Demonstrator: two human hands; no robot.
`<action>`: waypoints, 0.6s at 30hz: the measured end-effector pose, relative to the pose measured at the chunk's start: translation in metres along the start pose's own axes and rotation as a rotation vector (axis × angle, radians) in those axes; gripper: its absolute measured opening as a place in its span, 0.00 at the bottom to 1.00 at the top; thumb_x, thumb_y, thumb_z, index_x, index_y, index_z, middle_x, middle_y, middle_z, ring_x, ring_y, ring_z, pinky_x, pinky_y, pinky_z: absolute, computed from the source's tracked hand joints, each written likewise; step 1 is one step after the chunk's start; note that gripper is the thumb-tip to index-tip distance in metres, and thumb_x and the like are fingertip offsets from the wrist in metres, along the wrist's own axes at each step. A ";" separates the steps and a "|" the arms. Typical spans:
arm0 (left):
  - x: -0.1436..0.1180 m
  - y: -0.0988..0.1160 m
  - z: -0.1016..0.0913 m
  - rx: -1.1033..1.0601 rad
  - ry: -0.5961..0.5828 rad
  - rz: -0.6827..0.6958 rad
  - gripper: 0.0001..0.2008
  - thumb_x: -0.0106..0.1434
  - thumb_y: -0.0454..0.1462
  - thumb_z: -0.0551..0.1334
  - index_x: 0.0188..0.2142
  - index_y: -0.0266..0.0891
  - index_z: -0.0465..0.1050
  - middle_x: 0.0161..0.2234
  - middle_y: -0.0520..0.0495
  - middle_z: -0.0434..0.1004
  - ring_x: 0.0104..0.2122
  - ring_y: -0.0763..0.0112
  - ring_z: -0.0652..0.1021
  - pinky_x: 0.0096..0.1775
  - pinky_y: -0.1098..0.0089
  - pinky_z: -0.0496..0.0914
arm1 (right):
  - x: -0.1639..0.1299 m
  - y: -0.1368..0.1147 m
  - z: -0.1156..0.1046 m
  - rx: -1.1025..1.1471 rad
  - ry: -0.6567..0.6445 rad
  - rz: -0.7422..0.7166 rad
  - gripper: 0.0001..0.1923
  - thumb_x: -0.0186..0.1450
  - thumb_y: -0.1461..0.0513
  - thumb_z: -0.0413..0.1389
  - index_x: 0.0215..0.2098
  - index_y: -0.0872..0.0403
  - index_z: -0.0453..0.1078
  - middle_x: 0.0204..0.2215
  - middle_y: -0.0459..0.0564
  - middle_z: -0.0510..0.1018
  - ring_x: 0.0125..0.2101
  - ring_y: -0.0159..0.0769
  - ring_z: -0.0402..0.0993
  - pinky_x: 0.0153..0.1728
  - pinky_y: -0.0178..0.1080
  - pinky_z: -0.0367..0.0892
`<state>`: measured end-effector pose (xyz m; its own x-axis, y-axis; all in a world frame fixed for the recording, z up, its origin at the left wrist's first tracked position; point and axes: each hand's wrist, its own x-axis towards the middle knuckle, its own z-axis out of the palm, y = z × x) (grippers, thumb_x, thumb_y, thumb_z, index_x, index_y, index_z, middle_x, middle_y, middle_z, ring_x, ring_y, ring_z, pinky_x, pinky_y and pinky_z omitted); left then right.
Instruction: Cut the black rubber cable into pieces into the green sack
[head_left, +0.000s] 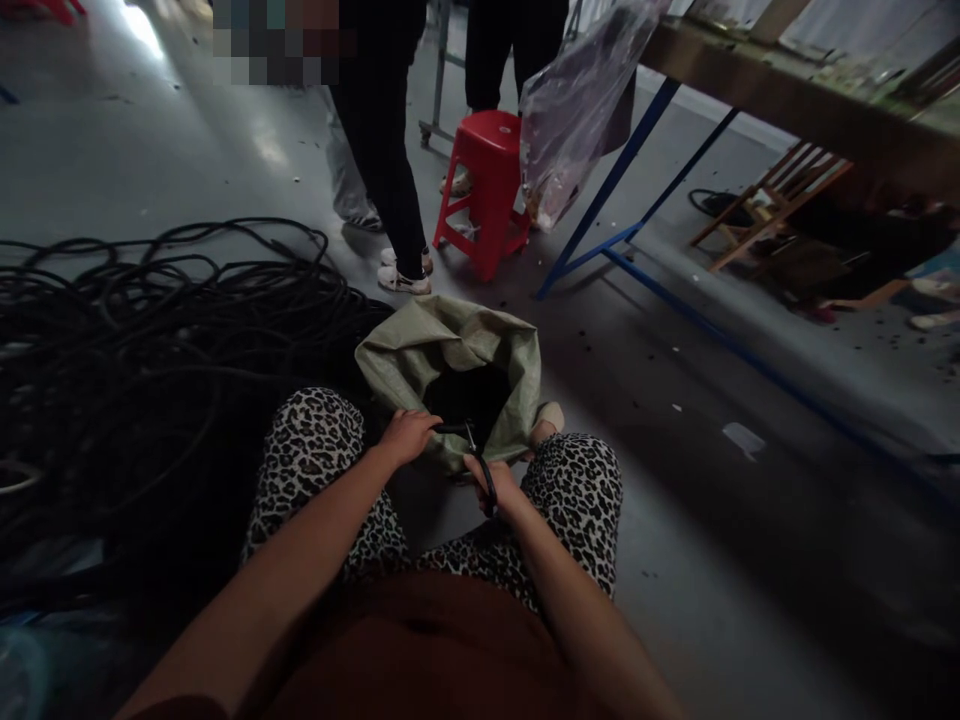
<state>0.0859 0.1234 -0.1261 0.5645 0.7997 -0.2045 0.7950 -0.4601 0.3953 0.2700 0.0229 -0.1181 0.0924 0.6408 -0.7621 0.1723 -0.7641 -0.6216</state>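
Between my knees stands a pale green woven sack [522,372] with its mouth spread wide and a dark inside. Over its near rim, my left hand [409,436] is closed on a short length of black tubing or cable [450,429] that points to the right. My right hand [496,484] grips scissors [490,488] with black handles. The blades reach up toward the free end of the black piece; I cannot tell whether they touch it. What lies deep in the sack is too dark to make out.
To the left, a large tangle of black tubing or cable [187,300] covers the floor. Two people stand beyond the sack, near a red stool [487,150] and a clear plastic bag [577,110]. A blue-legged table [720,60] is at the right, with a wooden chair [780,200] beyond.
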 end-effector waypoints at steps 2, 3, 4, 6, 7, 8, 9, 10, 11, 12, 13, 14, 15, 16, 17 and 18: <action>0.000 0.000 -0.002 0.012 -0.008 0.006 0.16 0.61 0.36 0.54 0.47 0.49 0.71 0.44 0.50 0.76 0.47 0.64 0.71 0.47 0.62 0.60 | 0.001 0.001 -0.001 -0.022 -0.001 0.010 0.22 0.64 0.51 0.50 0.19 0.55 0.57 0.06 0.40 0.60 0.05 0.27 0.58 0.06 0.28 0.54; 0.000 0.000 -0.003 0.018 -0.013 0.007 0.15 0.61 0.36 0.54 0.46 0.49 0.71 0.44 0.49 0.76 0.47 0.64 0.72 0.47 0.62 0.60 | 0.002 0.001 -0.001 -0.032 -0.002 0.013 0.22 0.64 0.51 0.50 0.18 0.55 0.58 0.06 0.40 0.59 0.05 0.27 0.58 0.06 0.28 0.53; 0.000 0.001 -0.004 0.024 -0.017 0.008 0.15 0.61 0.36 0.54 0.46 0.49 0.71 0.44 0.49 0.76 0.46 0.64 0.72 0.47 0.62 0.60 | 0.002 0.002 -0.001 -0.039 -0.004 0.013 0.22 0.64 0.51 0.50 0.18 0.55 0.58 0.06 0.40 0.59 0.05 0.27 0.58 0.06 0.28 0.53; 0.000 0.001 -0.005 0.031 -0.021 0.008 0.15 0.61 0.36 0.53 0.46 0.49 0.72 0.43 0.49 0.76 0.46 0.64 0.72 0.46 0.63 0.60 | 0.002 0.002 -0.001 -0.049 -0.006 0.000 0.22 0.64 0.52 0.50 0.18 0.55 0.58 0.07 0.41 0.60 0.05 0.27 0.58 0.06 0.28 0.53; 0.000 0.001 -0.005 0.034 -0.018 0.009 0.15 0.61 0.36 0.53 0.46 0.49 0.72 0.43 0.49 0.76 0.46 0.64 0.72 0.46 0.63 0.60 | 0.002 0.001 -0.001 -0.055 -0.002 -0.007 0.22 0.64 0.52 0.50 0.17 0.55 0.58 0.07 0.41 0.60 0.05 0.27 0.58 0.06 0.28 0.53; 0.001 0.001 -0.004 0.037 -0.013 0.009 0.15 0.62 0.36 0.53 0.46 0.49 0.72 0.42 0.49 0.76 0.46 0.64 0.72 0.46 0.62 0.60 | 0.002 0.001 -0.001 -0.061 0.001 -0.015 0.22 0.64 0.52 0.50 0.17 0.55 0.58 0.07 0.41 0.60 0.06 0.27 0.58 0.06 0.28 0.53; 0.002 0.001 -0.004 0.040 -0.008 0.009 0.15 0.62 0.36 0.53 0.46 0.48 0.72 0.42 0.49 0.76 0.46 0.64 0.72 0.46 0.62 0.60 | 0.002 0.001 -0.001 -0.067 0.005 -0.019 0.22 0.64 0.52 0.50 0.17 0.55 0.58 0.07 0.41 0.60 0.06 0.26 0.58 0.06 0.28 0.53; 0.002 0.001 -0.003 0.043 -0.003 0.007 0.15 0.62 0.36 0.53 0.46 0.48 0.72 0.42 0.48 0.76 0.46 0.64 0.72 0.46 0.62 0.60 | 0.002 0.000 -0.001 -0.071 0.009 -0.020 0.22 0.64 0.52 0.51 0.17 0.55 0.58 0.07 0.41 0.59 0.06 0.26 0.58 0.06 0.28 0.53; 0.003 0.001 -0.002 0.045 0.002 0.004 0.15 0.62 0.36 0.53 0.46 0.48 0.72 0.42 0.48 0.76 0.46 0.64 0.72 0.46 0.62 0.60 | 0.002 0.000 -0.001 -0.073 0.015 -0.017 0.22 0.64 0.52 0.51 0.17 0.54 0.58 0.07 0.41 0.59 0.06 0.27 0.58 0.06 0.28 0.53; 0.004 0.001 -0.001 0.047 0.005 0.000 0.15 0.62 0.36 0.53 0.46 0.48 0.72 0.42 0.47 0.76 0.46 0.63 0.72 0.46 0.62 0.60 | 0.002 -0.001 -0.001 -0.076 0.022 -0.008 0.22 0.63 0.52 0.52 0.17 0.54 0.58 0.06 0.41 0.59 0.06 0.27 0.58 0.06 0.28 0.53; 0.004 0.001 0.000 0.049 0.006 -0.005 0.15 0.61 0.36 0.54 0.46 0.48 0.72 0.42 0.47 0.76 0.45 0.63 0.72 0.46 0.62 0.60 | 0.003 -0.001 0.000 -0.079 0.026 0.000 0.21 0.63 0.52 0.52 0.17 0.54 0.58 0.06 0.41 0.59 0.06 0.27 0.57 0.06 0.28 0.53; 0.005 0.001 0.001 0.052 0.006 -0.009 0.15 0.61 0.36 0.54 0.46 0.48 0.72 0.42 0.47 0.76 0.45 0.63 0.72 0.46 0.62 0.59 | 0.004 -0.001 0.000 -0.087 0.031 0.011 0.21 0.62 0.52 0.53 0.17 0.54 0.59 0.06 0.41 0.59 0.06 0.27 0.57 0.06 0.28 0.53; 0.006 0.002 0.001 0.057 0.007 -0.012 0.15 0.61 0.36 0.54 0.46 0.48 0.72 0.42 0.47 0.76 0.45 0.63 0.72 0.46 0.62 0.59 | 0.005 -0.001 0.000 -0.099 0.036 0.019 0.20 0.62 0.52 0.54 0.18 0.54 0.59 0.06 0.41 0.59 0.06 0.27 0.57 0.06 0.29 0.53; 0.006 0.002 0.002 0.064 0.007 -0.013 0.15 0.61 0.36 0.54 0.46 0.48 0.72 0.42 0.47 0.76 0.45 0.63 0.72 0.46 0.62 0.59 | 0.006 -0.001 0.000 -0.114 0.038 0.022 0.20 0.62 0.53 0.54 0.18 0.54 0.59 0.06 0.41 0.59 0.06 0.27 0.57 0.06 0.29 0.53; 0.007 0.002 0.002 0.074 0.007 -0.011 0.15 0.61 0.36 0.54 0.46 0.49 0.72 0.42 0.47 0.76 0.45 0.63 0.72 0.46 0.62 0.59 | 0.007 0.000 0.001 -0.126 0.039 0.020 0.20 0.62 0.53 0.54 0.18 0.55 0.59 0.06 0.41 0.60 0.06 0.27 0.57 0.06 0.29 0.53; 0.007 0.002 0.002 0.085 0.004 -0.010 0.15 0.61 0.36 0.54 0.46 0.48 0.72 0.41 0.47 0.77 0.44 0.63 0.72 0.46 0.62 0.59 | 0.009 0.001 0.001 -0.129 0.036 0.014 0.19 0.62 0.53 0.55 0.18 0.55 0.60 0.06 0.41 0.60 0.06 0.27 0.57 0.06 0.29 0.53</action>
<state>0.0922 0.1272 -0.1284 0.5559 0.8058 -0.2040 0.8164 -0.4832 0.3162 0.2701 0.0277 -0.1252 0.1302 0.6341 -0.7622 0.2957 -0.7586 -0.5806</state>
